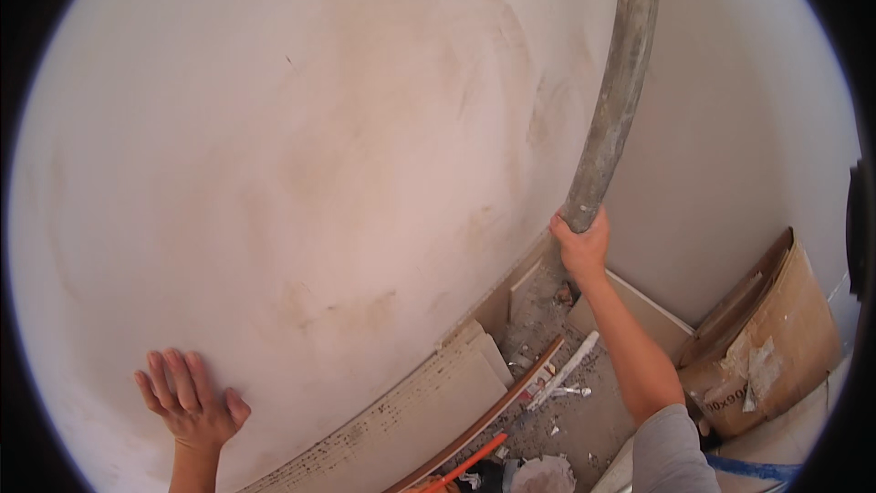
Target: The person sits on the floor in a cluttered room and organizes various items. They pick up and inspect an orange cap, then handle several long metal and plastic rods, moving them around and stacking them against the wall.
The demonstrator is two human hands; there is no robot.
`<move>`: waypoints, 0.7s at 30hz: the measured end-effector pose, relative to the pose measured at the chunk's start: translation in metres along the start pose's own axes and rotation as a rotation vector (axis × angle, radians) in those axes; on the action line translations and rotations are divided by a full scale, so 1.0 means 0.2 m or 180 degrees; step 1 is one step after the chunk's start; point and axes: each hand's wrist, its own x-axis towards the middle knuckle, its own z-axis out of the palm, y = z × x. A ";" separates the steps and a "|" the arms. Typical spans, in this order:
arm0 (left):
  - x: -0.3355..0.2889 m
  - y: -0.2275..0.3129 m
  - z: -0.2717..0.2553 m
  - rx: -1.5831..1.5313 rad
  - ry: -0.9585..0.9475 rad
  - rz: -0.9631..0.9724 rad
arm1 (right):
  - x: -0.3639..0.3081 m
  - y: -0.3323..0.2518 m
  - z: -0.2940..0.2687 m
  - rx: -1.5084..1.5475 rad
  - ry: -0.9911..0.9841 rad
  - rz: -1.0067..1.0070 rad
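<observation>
My left hand (191, 401) lies flat on the pale, smudged wall (347, 173) at the lower left, its fingers spread and nothing in it. With my right arm stretched forward, my right hand (585, 242) is wrapped round the lower end of a long, grey, dirt-stained pole (613, 100). The pole rises along the corner between two walls and runs out of view at the top. Its bend may come from the lens. The palm side of the right hand's grip is hidden.
Tile-like boards (392, 420) lean along the wall's foot. Debris covers the floor (538, 342), with a brown strip (497, 406), a white strip (568, 368) and an orange rod (470, 462). Torn cardboard (776, 347) stands at the right, near a blue strip (753, 468).
</observation>
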 end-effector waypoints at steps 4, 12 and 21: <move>-0.04 0.02 0.02 -0.0032 -0.0008 -0.0077 | -0.14 -0.25 -0.06 -0.0010 -0.0236 -0.0247; 0.04 0.08 0.02 -0.0359 0.0247 -0.0301 | -0.18 -0.83 -0.46 0.0214 -0.0473 -0.0595; -0.09 0.00 0.02 -0.1000 0.0235 -0.0494 | -0.79 -1.22 -0.77 0.0736 -0.1304 -0.0456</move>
